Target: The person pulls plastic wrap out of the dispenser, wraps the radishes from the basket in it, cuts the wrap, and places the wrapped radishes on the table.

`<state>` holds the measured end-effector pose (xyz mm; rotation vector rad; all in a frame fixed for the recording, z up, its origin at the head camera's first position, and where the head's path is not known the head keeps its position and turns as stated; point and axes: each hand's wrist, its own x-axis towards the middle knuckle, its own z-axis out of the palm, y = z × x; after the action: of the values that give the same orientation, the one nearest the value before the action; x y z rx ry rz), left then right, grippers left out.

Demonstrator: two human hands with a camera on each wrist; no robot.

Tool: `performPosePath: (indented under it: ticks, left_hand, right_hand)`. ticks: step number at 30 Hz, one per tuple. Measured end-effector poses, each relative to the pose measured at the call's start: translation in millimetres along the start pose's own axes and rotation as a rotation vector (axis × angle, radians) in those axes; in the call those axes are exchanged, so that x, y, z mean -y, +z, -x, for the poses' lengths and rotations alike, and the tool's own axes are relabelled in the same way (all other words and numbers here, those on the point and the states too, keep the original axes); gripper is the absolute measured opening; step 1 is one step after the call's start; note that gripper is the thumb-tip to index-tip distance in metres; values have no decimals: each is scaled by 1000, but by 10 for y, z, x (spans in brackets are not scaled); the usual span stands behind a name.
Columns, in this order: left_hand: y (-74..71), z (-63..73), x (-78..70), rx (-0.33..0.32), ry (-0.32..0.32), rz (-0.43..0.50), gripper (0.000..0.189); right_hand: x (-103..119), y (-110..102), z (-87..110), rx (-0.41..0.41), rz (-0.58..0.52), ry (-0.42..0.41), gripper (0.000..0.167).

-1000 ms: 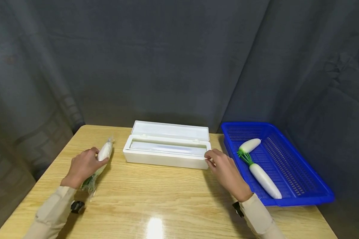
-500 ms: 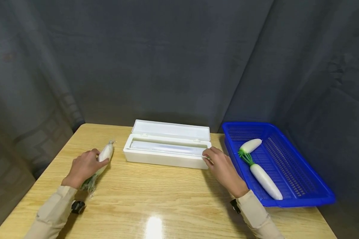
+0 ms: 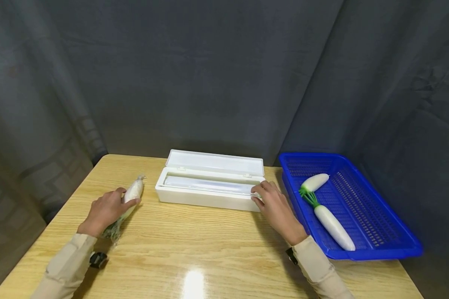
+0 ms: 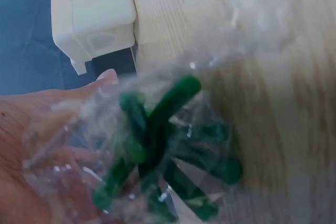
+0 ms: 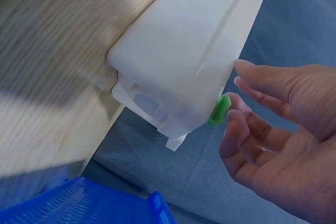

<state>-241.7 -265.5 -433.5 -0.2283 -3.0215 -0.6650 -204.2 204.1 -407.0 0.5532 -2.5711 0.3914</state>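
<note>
My left hand point(image 3: 106, 209) grips a white radish point(image 3: 134, 189) wrapped in clear plastic film, lying at a slant on the left of the table. Its green stalks point(image 4: 157, 150) show through crumpled film in the left wrist view. At the centre back stands a white cling film dispenser point(image 3: 205, 199) with its lid point(image 3: 215, 162) raised and a roll point(image 3: 209, 184) inside. My right hand point(image 3: 277, 209) is at the dispenser's right front rim, fingers and thumb curled at a small green slide cutter point(image 5: 219, 109). In the right wrist view, the thumb tip meets the dispenser's edge.
To the right, a blue basket point(image 3: 374, 199) holds two more white radishes point(image 3: 333, 226) with green stalks, close beside my right forearm. A dark curtain point(image 3: 194, 83) hangs behind the wooden table point(image 3: 164, 257).
My right hand has slid slightly left along the dispenser's front rim. The left hand keeps its hold on the wrapped radish, and the whole view has shifted a little.
</note>
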Motion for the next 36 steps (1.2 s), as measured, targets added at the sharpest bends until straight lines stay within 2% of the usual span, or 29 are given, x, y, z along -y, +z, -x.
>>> performPosePath:
  ticks: [3,5,8,11,14,18,22,25,30,36]
  left_hand:
    - [16,-7,-34,-49,22,-24,71]
    - [34,-19,-78,-114,56,-48,70]
    - [55,-30,-169,-261,142,-66,63]
    - [51,-30,-285,-389,246,-42,51]
    - [50,-42,-420,-441,355,5,40]
    - [65,-104,-599,-409,492,73,32]
    - [99,-195,-733,-318,545,135,28]
    - [143,-250,-772,-270,529,125,26]
    - [200,-314,-793,-263,483,76,20]
    - [201,-407,-845,-199,440,101,12]
  right_hand:
    - [-20,28,-8,-19,-2,-43,17]
    - [-34,45,-13,-25,-14,-67,17]
    - [-51,70,-19,-18,-36,-92,16]
    - [-62,89,-22,3,-61,-102,14]
    - [-68,94,-28,19,-78,-101,11]
    - [-72,82,-58,33,-106,-73,9]
    - [-80,70,-96,57,-139,-21,7]
    - [-87,69,-114,76,-163,13,5]
    - [-88,67,-126,89,-207,53,3]
    - [-96,79,-141,84,-269,111,5]
